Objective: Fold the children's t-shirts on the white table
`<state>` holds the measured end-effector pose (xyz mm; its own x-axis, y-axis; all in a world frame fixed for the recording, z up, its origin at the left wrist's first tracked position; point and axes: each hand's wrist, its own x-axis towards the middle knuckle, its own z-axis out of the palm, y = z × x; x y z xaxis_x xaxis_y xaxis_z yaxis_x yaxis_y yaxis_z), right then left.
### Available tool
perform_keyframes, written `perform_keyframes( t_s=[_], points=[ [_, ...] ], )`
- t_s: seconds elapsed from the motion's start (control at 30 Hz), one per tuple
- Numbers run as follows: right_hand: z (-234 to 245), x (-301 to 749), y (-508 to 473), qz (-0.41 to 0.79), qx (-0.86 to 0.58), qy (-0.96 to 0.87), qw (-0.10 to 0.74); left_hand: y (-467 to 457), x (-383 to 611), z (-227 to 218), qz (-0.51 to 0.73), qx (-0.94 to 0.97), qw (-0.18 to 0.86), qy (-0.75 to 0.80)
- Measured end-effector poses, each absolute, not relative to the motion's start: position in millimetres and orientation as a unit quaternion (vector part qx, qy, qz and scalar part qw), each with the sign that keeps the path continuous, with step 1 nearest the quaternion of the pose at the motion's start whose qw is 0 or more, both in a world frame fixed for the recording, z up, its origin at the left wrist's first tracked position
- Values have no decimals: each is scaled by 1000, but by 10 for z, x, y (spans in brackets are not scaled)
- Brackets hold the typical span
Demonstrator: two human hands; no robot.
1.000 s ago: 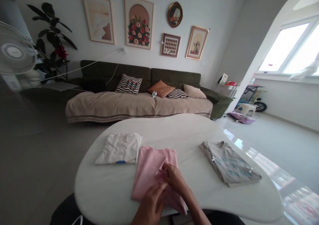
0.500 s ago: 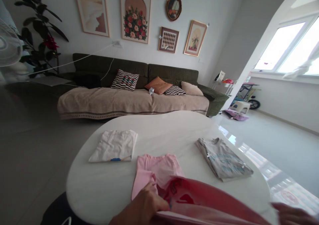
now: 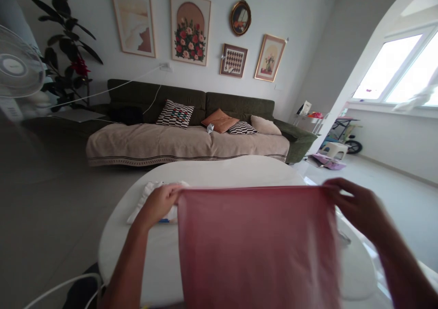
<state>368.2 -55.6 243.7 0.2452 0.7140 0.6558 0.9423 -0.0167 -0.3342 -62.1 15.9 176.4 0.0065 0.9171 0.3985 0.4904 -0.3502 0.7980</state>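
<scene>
A thin, reddish-pink plastic bag (image 3: 258, 245) hangs stretched between my hands above the table, its upper edge pulled straight. My left hand (image 3: 161, 203) pinches its upper left corner, and my right hand (image 3: 356, 205) grips the upper right one. Just behind my left hand lies a folded white shirt (image 3: 143, 200), partly covered by the hand and the bag. Only a small edge of the folded grey shirt (image 3: 344, 238) shows past the bag's right side. The folded pink garment cannot be seen now; the bag blocks the middle of the table.
The white table (image 3: 153, 259) has a rounded edge. Beyond it stands a dark green sofa (image 3: 239, 101) with a beige cover and several cushions. A white fan (image 3: 17, 67) is at the left, and a white cable (image 3: 68, 279) curves near the table's lower left.
Both hands have risen, lifting the bag from the front of the table and spreading it upright. My left hand has moved from beside the pink garment to the bag's corner.
</scene>
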Motion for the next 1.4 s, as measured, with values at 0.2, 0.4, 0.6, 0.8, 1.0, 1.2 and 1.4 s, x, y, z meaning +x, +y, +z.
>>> perform_keyframes(
  t_s=[0.2,0.4,0.6,0.8,1.0,1.2,1.4],
  points=[
    [3265,2960,-439,-388,-468,-440,661,316,-141,2667,732,546,74,401],
    [2221,3147,-586,-293,-605,-457,583,-75,-256,2039,648,613,119,437],
    [248,3401,-747,-117,-698,-569,419,-279,-470,660,440,701,161,538],
    [-574,3464,-964,-36,-726,-593,347,-618,-572,-24,281,753,183,566],
    [-421,3620,-946,-76,-734,-587,332,-630,-630,110,272,774,180,543],
    [-280,3813,-1009,-30,-780,-611,133,-672,-688,124,236,788,157,546],
    [249,2805,-574,-32,-744,-654,133,-246,-15,310,242,831,98,492]
  ],
)
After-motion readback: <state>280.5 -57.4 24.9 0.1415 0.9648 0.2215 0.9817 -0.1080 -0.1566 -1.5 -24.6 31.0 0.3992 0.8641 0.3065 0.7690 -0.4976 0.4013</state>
